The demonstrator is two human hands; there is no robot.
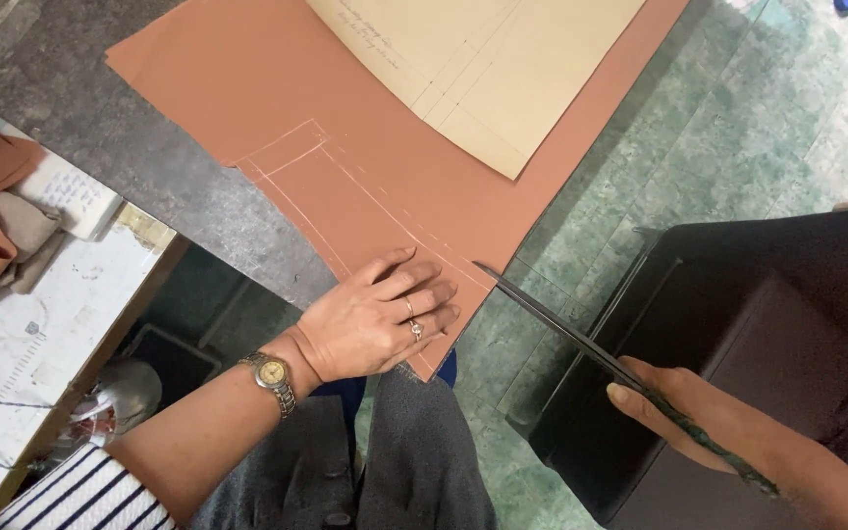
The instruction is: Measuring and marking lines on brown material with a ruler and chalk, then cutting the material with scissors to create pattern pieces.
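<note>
Head view shows long dark scissors (581, 339) gripped at the handles by the right hand (684, 407), their long axis running diagonally, the tip pointing up-left at the edge of the terracotta fabric (277, 108). Just left of that tip, the left hand (380, 319) lies flat, fingers spread, pressing the fabric's chalk-marked corner; the two hands are apart.

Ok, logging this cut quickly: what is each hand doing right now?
Left hand: open, pressed flat on the chalk-marked terracotta fabric sheet.
Right hand: closed around the long dark metal scissors, tip at the fabric's edge.
</note>
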